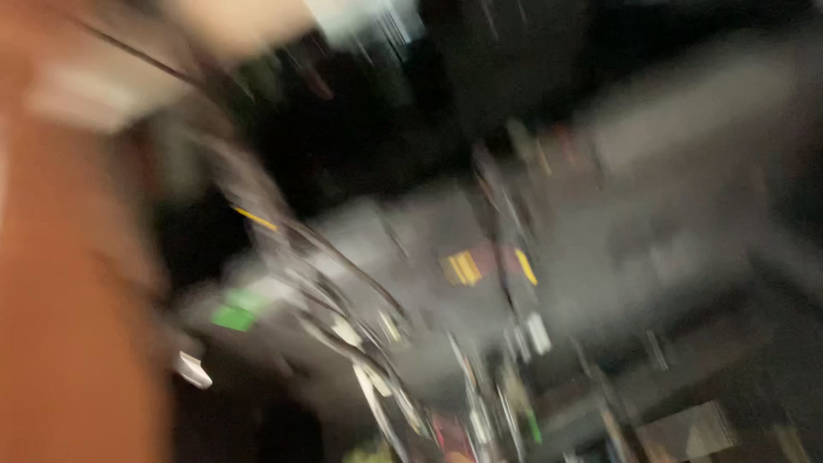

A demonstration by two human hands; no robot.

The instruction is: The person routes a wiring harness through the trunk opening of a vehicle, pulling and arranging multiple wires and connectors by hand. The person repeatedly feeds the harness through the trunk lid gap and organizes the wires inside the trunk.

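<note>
The whole view is smeared by motion. A broad orange-brown surface (69, 326) fills the left edge. A grey, cluttered bench (600, 249) spreads across the middle, dark open space above it. Thin cables (343, 266) curve over it beside yellow (467, 267) and green tags (233, 317). No hand shows, so finger spread cannot be told

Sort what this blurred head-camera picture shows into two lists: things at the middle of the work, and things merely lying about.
At the middle, nearest the view's centre:
- grey box-like unit with yellow labels
- dark curved cables

Lying about:
- green tag
- orange-brown surface at left

No hand can be made out; the blur hides the rest.
</note>
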